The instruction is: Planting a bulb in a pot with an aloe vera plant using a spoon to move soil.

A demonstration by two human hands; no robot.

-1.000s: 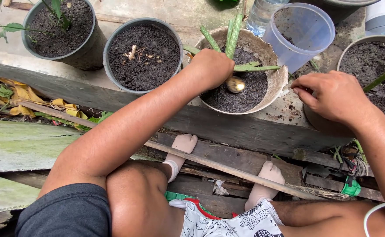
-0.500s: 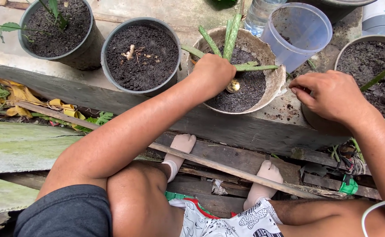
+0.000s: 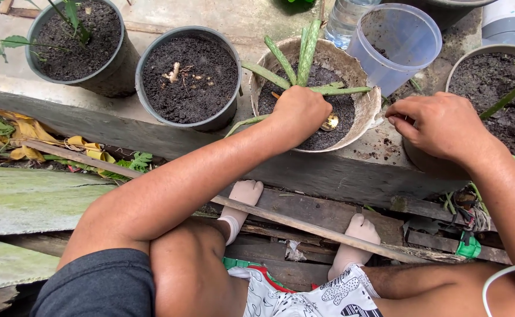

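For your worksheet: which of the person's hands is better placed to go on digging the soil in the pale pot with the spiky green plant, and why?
Probably the left. The left hand is over the pale pot, closed on a spoon whose bowl touches the soil. The right hand rests outside that pot, fingers curled, holding no visible tool.

We see only the bowl of the spoon (image 3: 329, 122), handle hidden under our left hand (image 3: 300, 113) | right hand (image 3: 439, 126) covers its fingertips' contents, unclear | right pot (image 3: 492, 82) cut by the edge | bottle (image 3: 346, 19) top cropped
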